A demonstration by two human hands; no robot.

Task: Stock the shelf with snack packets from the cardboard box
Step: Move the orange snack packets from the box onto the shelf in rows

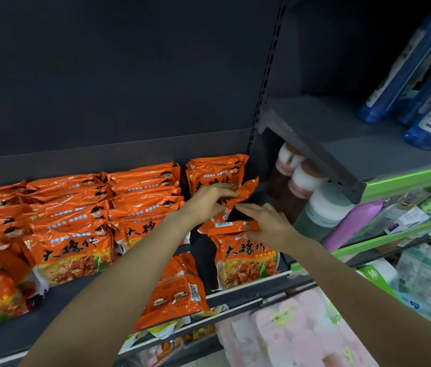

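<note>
Orange snack packets stand in rows on a dark shelf (pixel 97 308), several rows deep on the left (pixel 71 245). In the rightmost row, my left hand (pixel 206 200) grips the top of a tilted orange packet (pixel 247 190) behind the front packets. My right hand (pixel 267 223) rests with spread fingers on the upper edge of a packet lying flat (pixel 232 227), just above the front upright packet (pixel 246 263). One packet (pixel 180 290) lies on its back near the shelf's front edge under my left forearm. The cardboard box is out of view.
To the right, a grey shelf bracket (pixel 315 154) juts out over white-capped bottles (pixel 304 176). A green-edged shelf (pixel 407 178) carries blue packs (pixel 420 75) above and a purple bottle (pixel 354 223) below. Pink packages (pixel 288 329) sit under the shelf.
</note>
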